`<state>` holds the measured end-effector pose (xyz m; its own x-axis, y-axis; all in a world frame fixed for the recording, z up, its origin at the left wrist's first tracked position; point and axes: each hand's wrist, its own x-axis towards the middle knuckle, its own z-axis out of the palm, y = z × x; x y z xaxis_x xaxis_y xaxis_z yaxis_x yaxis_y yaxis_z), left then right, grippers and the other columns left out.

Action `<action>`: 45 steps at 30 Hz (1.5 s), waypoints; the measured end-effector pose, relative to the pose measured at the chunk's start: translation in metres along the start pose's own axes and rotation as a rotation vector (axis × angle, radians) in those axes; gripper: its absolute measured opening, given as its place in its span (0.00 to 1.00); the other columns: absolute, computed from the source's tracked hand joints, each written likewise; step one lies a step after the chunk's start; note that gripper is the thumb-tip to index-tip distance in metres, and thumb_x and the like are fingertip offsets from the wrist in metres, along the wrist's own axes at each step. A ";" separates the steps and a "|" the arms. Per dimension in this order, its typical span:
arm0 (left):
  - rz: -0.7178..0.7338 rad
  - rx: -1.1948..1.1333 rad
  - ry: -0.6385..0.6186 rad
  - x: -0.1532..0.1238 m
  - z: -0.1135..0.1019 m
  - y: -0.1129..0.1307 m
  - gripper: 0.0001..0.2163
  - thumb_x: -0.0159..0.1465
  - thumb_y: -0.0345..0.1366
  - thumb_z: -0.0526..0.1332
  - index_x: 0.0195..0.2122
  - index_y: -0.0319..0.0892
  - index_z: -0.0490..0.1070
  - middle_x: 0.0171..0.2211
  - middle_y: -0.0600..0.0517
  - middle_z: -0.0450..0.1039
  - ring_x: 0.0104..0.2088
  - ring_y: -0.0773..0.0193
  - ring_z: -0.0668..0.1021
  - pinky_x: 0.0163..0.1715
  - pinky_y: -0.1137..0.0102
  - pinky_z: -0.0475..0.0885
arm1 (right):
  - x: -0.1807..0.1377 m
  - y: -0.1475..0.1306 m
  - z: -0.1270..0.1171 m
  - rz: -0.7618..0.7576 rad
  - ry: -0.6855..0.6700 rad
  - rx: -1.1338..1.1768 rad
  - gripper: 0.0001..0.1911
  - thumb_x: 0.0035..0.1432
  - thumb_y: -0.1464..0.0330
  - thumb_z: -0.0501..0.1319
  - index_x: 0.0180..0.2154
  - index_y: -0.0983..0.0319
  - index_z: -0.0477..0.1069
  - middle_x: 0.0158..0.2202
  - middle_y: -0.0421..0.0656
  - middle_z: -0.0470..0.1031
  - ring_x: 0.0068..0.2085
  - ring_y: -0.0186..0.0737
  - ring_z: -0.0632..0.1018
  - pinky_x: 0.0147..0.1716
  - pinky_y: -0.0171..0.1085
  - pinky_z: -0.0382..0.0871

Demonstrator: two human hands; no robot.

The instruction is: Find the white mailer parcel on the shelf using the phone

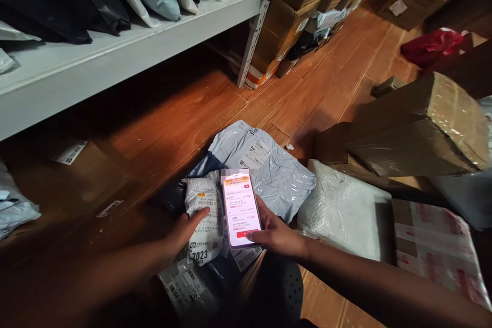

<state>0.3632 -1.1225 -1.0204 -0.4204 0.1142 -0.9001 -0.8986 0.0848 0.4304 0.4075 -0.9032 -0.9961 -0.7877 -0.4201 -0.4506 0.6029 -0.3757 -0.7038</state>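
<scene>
1. A band of bare wooden floor (200,107) is seen between the shelf (126,51) edge at upper left and the heap of parcels in the middle; more open floor runs toward the far right corner, between the stacked boxes (292,15) by the shelf post and a red bag (432,45).
2. The right side is crowded: a taped carton (426,128) is tilted above a white bag (346,210), and a box with red print (434,246) lies at the lower right edge.
3. On the small parcel (202,215) a label is carried, with "7023" read in large digits near its lower end; the finer print is too small to read.
4. A lit phone (241,210) shows an orange header and a red button; its text cannot be read.
5. The left hand (184,230) is laid on the small parcel, thumb pressed onto the label, fingers curled round the left edge.
6. The phone is held upright in the right hand (274,233), fingers closed behind it and thumb laid by the red button.
7. The phone stands just beside the parcel, touching its right edge, both in front of a grey bag (277,174) on the floor.
</scene>
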 end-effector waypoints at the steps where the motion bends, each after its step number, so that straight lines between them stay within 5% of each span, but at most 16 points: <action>1: 0.004 0.003 0.004 0.001 0.000 0.000 0.19 0.57 0.44 0.64 0.44 0.35 0.74 0.37 0.44 0.81 0.38 0.54 0.82 0.38 0.67 0.75 | 0.000 -0.001 0.000 -0.001 -0.004 -0.002 0.45 0.44 0.69 0.71 0.58 0.52 0.48 0.54 0.44 0.70 0.48 0.42 0.75 0.49 0.46 0.67; 9: 0.012 0.034 -0.025 0.003 -0.002 -0.002 0.32 0.44 0.55 0.68 0.43 0.35 0.74 0.37 0.42 0.81 0.39 0.49 0.81 0.39 0.64 0.75 | 0.001 -0.003 0.002 0.011 -0.025 -0.004 0.44 0.44 0.68 0.72 0.57 0.53 0.50 0.52 0.42 0.71 0.46 0.39 0.76 0.48 0.43 0.67; 17: 0.001 0.012 0.001 0.003 0.002 0.001 0.25 0.48 0.50 0.69 0.40 0.36 0.75 0.34 0.44 0.81 0.36 0.51 0.82 0.37 0.64 0.75 | 0.001 -0.003 0.002 0.019 -0.013 -0.004 0.43 0.44 0.69 0.72 0.57 0.52 0.51 0.50 0.41 0.72 0.47 0.41 0.75 0.49 0.44 0.67; 24: 0.052 0.064 -0.024 0.007 -0.001 -0.001 0.33 0.40 0.58 0.69 0.40 0.36 0.75 0.36 0.42 0.81 0.36 0.48 0.81 0.36 0.62 0.74 | 0.000 -0.002 0.002 0.016 -0.010 0.001 0.43 0.43 0.69 0.72 0.56 0.54 0.52 0.52 0.42 0.71 0.48 0.40 0.75 0.50 0.43 0.66; 32: 0.032 0.038 0.011 0.000 0.003 0.003 0.16 0.55 0.45 0.64 0.37 0.37 0.76 0.32 0.45 0.81 0.33 0.53 0.81 0.36 0.65 0.75 | 0.000 0.000 0.001 0.015 -0.014 -0.005 0.42 0.42 0.70 0.72 0.55 0.53 0.52 0.52 0.42 0.70 0.49 0.42 0.75 0.50 0.45 0.66; 37: 0.003 0.056 0.005 -0.001 0.003 0.005 0.14 0.61 0.43 0.60 0.37 0.35 0.75 0.30 0.45 0.81 0.31 0.55 0.81 0.33 0.66 0.75 | 0.000 -0.006 0.006 0.040 0.001 -0.004 0.45 0.40 0.71 0.72 0.56 0.55 0.52 0.53 0.43 0.69 0.53 0.43 0.71 0.51 0.44 0.65; 45: 0.032 0.027 -0.011 0.008 0.000 -0.002 0.24 0.49 0.51 0.68 0.39 0.35 0.75 0.33 0.43 0.81 0.32 0.52 0.81 0.33 0.65 0.75 | 0.001 -0.005 0.011 0.035 0.082 0.120 0.34 0.42 0.69 0.71 0.51 0.56 0.60 0.42 0.36 0.76 0.42 0.36 0.77 0.44 0.38 0.68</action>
<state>0.3615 -1.1220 -1.0280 -0.4476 0.1287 -0.8849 -0.8808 0.1076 0.4611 0.4046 -0.9113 -0.9868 -0.7705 -0.3678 -0.5206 0.6373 -0.4597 -0.6185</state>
